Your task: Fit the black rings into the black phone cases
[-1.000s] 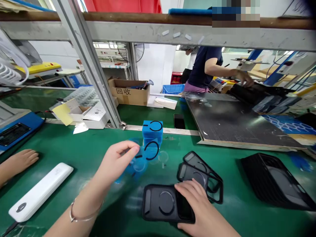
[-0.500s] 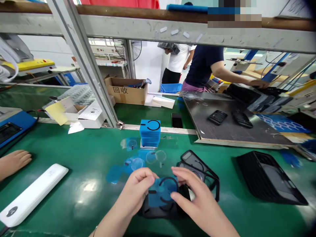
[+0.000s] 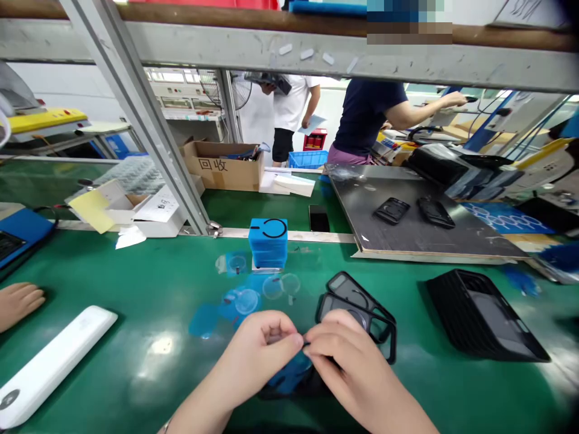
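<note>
My left hand [image 3: 260,349] and my right hand [image 3: 346,361] meet low in the middle of the view, fingertips pinched together over a blue film sheet [image 3: 289,372]. The film lies on a black phone case [image 3: 294,389], mostly hidden under both hands. Just beyond my right hand lie two more black phone cases [image 3: 357,310], overlapping. A stack of blue film sheets with black ring marks [image 3: 268,242] stands further back. Peeled blue and clear films [image 3: 239,298] are scattered on the green mat between the stack and my hands.
A white oblong device [image 3: 49,361] lies at left, near another person's hand [image 3: 18,301]. A row of black cases [image 3: 484,313] sits at right. A dark board [image 3: 420,223] carries two cases. Two people stand beyond it. A metal frame post [image 3: 149,138] rises at left.
My hands have closed together over the blue film on the case, now pinching at its top edge. Earlier my left hand brought the film from the stack. The view has shifted slightly.
</note>
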`<state>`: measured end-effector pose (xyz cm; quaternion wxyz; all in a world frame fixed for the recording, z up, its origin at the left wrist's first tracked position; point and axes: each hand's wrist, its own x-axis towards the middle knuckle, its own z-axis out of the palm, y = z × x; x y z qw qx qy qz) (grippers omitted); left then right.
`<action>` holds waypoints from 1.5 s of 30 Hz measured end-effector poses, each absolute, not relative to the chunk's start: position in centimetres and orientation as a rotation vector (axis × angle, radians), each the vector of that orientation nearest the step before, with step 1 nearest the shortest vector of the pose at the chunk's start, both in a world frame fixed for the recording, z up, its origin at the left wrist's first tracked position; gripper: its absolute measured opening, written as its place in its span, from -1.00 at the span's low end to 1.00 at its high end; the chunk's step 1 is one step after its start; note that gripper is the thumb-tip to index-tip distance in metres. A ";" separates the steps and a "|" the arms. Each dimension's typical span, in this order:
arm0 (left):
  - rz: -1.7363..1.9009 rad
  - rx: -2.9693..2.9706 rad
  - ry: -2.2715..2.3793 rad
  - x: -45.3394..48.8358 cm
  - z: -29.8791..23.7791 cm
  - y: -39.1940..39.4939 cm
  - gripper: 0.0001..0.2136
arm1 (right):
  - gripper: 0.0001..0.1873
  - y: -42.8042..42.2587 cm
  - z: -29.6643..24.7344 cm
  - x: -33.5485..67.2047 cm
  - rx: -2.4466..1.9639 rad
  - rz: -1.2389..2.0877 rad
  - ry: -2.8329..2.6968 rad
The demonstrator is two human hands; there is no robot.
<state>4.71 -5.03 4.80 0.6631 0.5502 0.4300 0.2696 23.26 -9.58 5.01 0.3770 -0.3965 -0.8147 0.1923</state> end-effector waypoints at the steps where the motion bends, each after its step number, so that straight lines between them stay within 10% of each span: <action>1: 0.594 1.270 0.981 4.8 4.8 -5.0 -0.77 | -0.80 -9.5 5.0 23.3 -0.991 0.444 -2.104; 15: 0.626 1.307 0.902 4.9 3.6 -4.0 -0.60 | -0.75 -9.6 4.9 23.2 -1.049 -0.031 -2.114; 25: 0.682 2.130 1.724 -0.9 -1.2 3.0 -0.72 | -0.80 -12.0 2.9 27.9 -1.212 0.641 -1.571; 34: 0.191 2.377 0.866 -0.1 0.8 -5.3 -0.12 | -0.69 -12.3 -0.9 27.4 -1.564 0.990 -1.064; 45: 0.375 2.365 0.886 -0.5 -2.3 -6.6 -0.04 | -0.70 -10.9 0.6 23.3 -1.741 1.270 -1.386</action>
